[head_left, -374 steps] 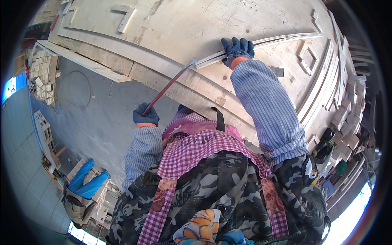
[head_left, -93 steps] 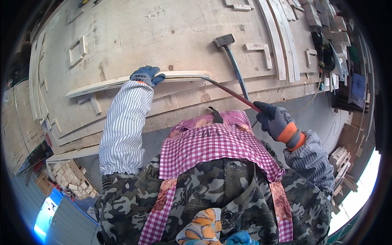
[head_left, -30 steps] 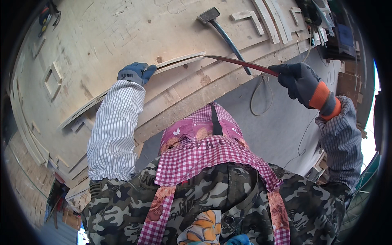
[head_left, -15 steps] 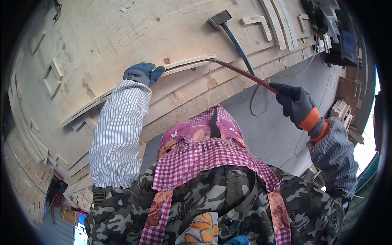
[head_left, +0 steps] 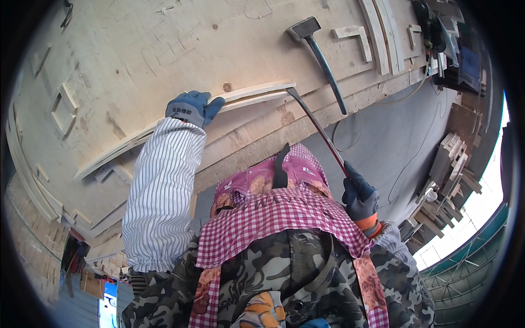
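My left hand (head_left: pixel 192 107), in a blue and grey work glove, is closed around a pair of long, thin wooden strips (head_left: pixel 257 90) near the table's front edge. A narrow gap shows between the strips toward their right end. My right hand (head_left: pixel 361 195), in a dark glove with an orange cuff, grips the lower end of a pry bar (head_left: pixel 320 127) with a red shaft. The bar's flat tip meets the right end of the strips; how deep it sits between them I cannot tell. A hammer (head_left: pixel 324 63) with a blue-grey handle lies just right of that tip.
The wooden tabletop (head_left: pixel 164 71) bears an L-shaped wooden piece (head_left: pixel 358 37) and several long strips at the far right. A small wooden frame (head_left: pixel 64 111) lies at the left. Stacked offcuts (head_left: pixel 445 164) stand right of the grey floor, where a thin cable (head_left: pixel 407 164) runs.
My right hand has come down and left toward my body, swinging the pry bar steeper. My left hand keeps its hold on the strips.
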A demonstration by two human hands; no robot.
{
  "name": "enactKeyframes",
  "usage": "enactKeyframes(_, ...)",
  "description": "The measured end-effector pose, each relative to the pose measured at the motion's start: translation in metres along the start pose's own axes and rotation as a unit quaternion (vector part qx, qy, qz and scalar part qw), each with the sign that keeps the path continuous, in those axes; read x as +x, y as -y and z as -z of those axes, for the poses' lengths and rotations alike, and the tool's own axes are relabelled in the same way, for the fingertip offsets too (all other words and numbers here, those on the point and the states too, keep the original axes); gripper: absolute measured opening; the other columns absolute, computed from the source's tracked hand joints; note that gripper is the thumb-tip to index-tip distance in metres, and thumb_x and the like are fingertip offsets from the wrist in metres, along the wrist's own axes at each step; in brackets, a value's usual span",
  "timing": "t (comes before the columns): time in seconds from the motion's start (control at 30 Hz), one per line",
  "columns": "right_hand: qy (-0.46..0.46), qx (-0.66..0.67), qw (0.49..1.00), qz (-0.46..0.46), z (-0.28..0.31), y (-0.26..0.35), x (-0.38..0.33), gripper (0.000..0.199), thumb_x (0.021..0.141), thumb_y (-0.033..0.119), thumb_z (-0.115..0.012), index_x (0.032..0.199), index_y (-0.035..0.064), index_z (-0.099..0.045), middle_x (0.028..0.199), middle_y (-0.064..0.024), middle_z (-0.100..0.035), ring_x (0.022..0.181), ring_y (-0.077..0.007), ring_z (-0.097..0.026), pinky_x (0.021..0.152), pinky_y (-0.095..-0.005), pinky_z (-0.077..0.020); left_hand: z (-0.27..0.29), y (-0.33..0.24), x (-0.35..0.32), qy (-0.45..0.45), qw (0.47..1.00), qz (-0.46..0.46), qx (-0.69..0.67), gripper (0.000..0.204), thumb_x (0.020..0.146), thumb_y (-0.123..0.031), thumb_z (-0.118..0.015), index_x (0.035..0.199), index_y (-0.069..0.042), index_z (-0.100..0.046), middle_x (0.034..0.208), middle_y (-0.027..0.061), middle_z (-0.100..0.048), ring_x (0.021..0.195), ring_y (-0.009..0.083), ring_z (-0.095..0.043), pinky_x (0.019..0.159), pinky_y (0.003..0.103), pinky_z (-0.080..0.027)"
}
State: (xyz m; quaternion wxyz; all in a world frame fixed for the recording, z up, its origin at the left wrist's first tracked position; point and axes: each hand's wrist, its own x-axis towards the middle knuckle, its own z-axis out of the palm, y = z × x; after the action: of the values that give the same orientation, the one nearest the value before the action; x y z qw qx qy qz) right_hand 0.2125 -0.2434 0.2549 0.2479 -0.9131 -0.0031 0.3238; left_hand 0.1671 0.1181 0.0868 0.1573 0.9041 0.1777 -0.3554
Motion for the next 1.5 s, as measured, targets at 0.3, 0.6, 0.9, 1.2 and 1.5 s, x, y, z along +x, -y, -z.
enactKeyframes(0.3, -0.014, -0.029, 0.993, 0.113, -0.032, -0.020, -0.005, 0.039, 0.081, 0.004, -0.055, 0.119, 0.0123, -0.055, 0.073, -0.0208, -0.059, 0.064, -0.0269, -0.063, 0.057, -0.0321, -0.0457, 0.004, 0.002, -0.004, 0.000, 1.000, 0.013, -0.002, 0.054, 0.088, -0.054, -0.033, 0.115, -0.014, -0.056, 0.116, 0.0075, -0.056, 0.108, 0.0227, -0.052, 0.095, 0.035, -0.039)
enactKeyframes(0.6, 0.163, -0.121, 0.977, 0.061, 0.082, 0.072, 0.093, 0.029, 0.084, 0.010, -0.048, 0.110, 0.0065, -0.061, 0.054, 0.0007, -0.050, 0.045, -0.0074, -0.048, 0.044, -0.0248, -0.0396, 0.001, 0.002, 0.005, -0.013, 1.000, 0.011, -0.012, 0.054, 0.089, -0.054, -0.031, 0.115, -0.015, -0.056, 0.118, 0.0076, -0.055, 0.109, 0.0233, -0.051, 0.096, 0.035, -0.037)
enactKeyframes(0.9, 0.114, -0.015, 0.993, -0.037, 0.052, 0.049, 0.056, 0.033, 0.084, 0.001, -0.049, 0.116, 0.0054, -0.057, 0.059, -0.0001, -0.049, 0.047, -0.0056, -0.045, 0.047, -0.0226, -0.0381, -0.003, -0.005, 0.002, -0.036, 0.999, -0.010, 0.006, 0.046, 0.088, -0.050, -0.037, 0.111, -0.016, -0.059, 0.109, 0.0075, -0.059, 0.100, 0.0232, -0.056, 0.090, 0.034, -0.043)
enactKeyframes(1.2, 0.022, -0.054, 0.998, 0.029, 0.019, -0.017, 0.021, 0.035, 0.080, -0.001, -0.053, 0.113, 0.0070, -0.059, 0.079, -0.0206, -0.062, 0.066, -0.0209, -0.065, 0.061, -0.0289, -0.0477, 0.000, -0.011, -0.003, -0.039, 0.999, -0.007, 0.015, 0.051, 0.087, -0.052, -0.037, 0.113, -0.013, -0.059, 0.106, 0.0094, -0.061, 0.098, 0.0247, -0.057, 0.089, 0.034, -0.043)
enactKeyframes(1.5, -0.013, 0.147, 0.975, 0.164, -0.059, 0.028, 0.071, 0.036, 0.083, 0.001, -0.052, 0.119, 0.0053, -0.055, 0.062, -0.0025, -0.054, 0.051, -0.0068, -0.047, 0.050, -0.0246, -0.0402, 0.012, 0.015, 0.025, -0.012, 1.000, 0.017, -0.012, 0.058, 0.090, -0.053, -0.022, 0.107, -0.013, -0.061, 0.105, 0.0150, -0.061, 0.097, 0.0292, -0.059, 0.089, 0.039, -0.043)
